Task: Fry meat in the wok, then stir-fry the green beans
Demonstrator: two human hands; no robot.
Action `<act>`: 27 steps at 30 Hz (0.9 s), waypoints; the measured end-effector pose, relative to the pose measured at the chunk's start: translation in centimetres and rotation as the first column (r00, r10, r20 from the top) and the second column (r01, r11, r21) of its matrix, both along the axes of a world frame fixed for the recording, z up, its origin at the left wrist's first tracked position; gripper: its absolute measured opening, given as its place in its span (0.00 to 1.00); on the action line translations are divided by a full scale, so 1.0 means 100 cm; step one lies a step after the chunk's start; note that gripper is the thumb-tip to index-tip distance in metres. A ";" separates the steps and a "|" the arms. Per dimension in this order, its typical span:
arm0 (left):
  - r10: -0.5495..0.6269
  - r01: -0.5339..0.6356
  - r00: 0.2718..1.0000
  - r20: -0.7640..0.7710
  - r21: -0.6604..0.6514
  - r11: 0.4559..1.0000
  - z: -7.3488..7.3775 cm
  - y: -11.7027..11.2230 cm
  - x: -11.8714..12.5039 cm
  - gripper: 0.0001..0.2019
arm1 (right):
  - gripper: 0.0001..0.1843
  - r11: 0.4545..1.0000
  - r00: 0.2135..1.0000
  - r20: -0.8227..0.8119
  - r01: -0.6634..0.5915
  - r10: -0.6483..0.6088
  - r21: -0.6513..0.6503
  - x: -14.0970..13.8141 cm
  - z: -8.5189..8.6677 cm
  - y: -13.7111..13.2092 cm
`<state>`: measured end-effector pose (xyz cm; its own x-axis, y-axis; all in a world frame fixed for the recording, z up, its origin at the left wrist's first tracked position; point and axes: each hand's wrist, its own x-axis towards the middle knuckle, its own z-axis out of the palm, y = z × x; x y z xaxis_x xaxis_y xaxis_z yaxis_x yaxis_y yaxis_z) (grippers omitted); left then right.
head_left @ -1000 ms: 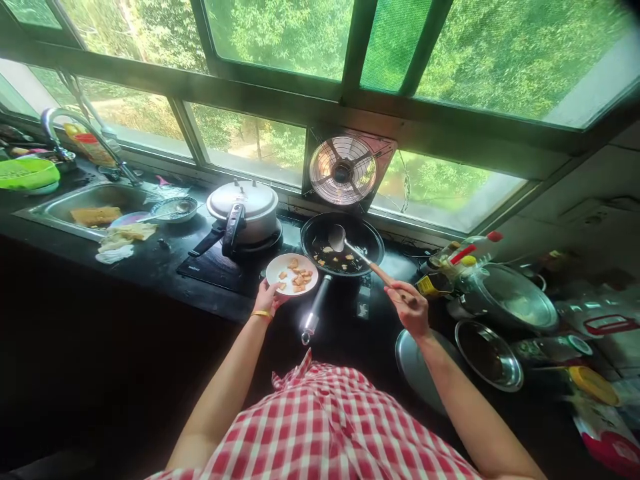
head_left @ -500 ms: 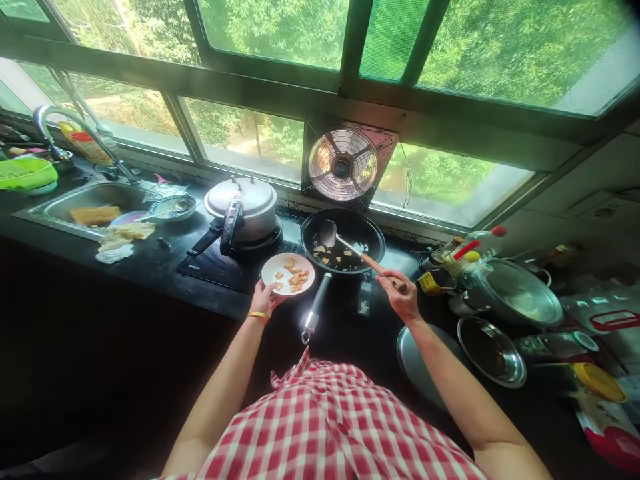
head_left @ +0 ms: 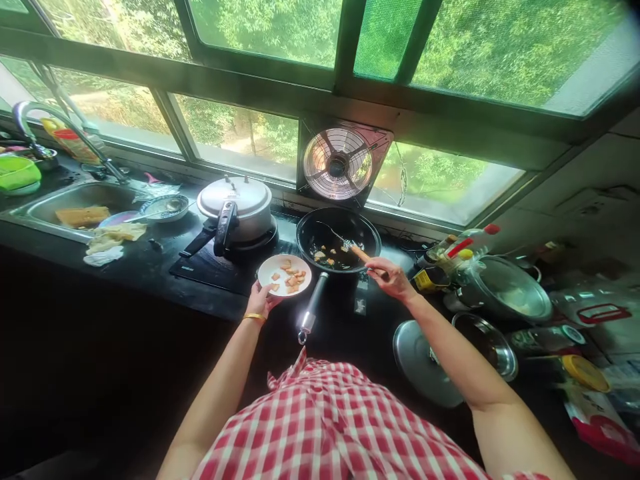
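1. Landmark: a black frying pan, its metal handle directed toward the person. Several small pale-brown bits lie in the bottom of the pan.
2. Left hand: grasping a white plate by its near left edge, thumb on the rim. The plate is just left of the pan and nearer the person; contact between plate and pan cannot be determined. Golden-brown pieces sit on the plate, mostly toward its right half.
3. Right hand: fingers closed around the wooden grip of a spatula, at the pan's near right edge. The spatula reaches into the pan, its blade seen nearly edge-on. Whether the blade touches the bottom cannot be determined.
4. Left of the pan: a pressure cooker, lid fitted. Farther left from the pan: a patterned bowl and a crumpled cloth.
5. Behind the pan: a round fan mounted at the window.
6. Right of the pan: a large covered pot. Right of the pan and nearer the person: a flat grey lid, partly covered by the right forearm.
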<state>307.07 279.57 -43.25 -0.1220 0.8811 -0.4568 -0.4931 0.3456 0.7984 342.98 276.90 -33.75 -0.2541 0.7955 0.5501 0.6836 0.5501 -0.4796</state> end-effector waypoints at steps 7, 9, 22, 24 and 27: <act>0.009 -0.009 1.000 -0.012 -0.012 1.000 0.005 -0.002 -0.001 0.28 | 0.09 0.997 0.974 0.214 -0.078 0.076 -0.002 0.019 0.029 -0.036; 0.011 -0.011 1.000 -0.014 -0.014 1.000 0.005 -0.002 -0.001 0.27 | 0.09 0.997 0.973 0.218 -0.071 0.074 -0.022 0.028 0.038 -0.050; -0.024 0.024 1.000 -0.009 -0.018 1.000 0.005 -0.001 0.008 0.29 | 0.07 0.981 0.989 0.000 0.144 -0.145 -0.127 0.043 0.030 -0.074; -0.023 0.023 1.000 -0.009 -0.021 1.000 0.004 -0.001 0.008 0.28 | 0.08 0.969 0.985 -0.060 0.149 -0.164 -0.197 0.044 0.028 -0.081; -0.023 0.023 1.000 -0.012 -0.025 0.999 0.003 -0.002 0.007 0.28 | 0.10 0.949 0.973 -0.123 0.153 -0.193 -0.277 0.045 0.026 -0.095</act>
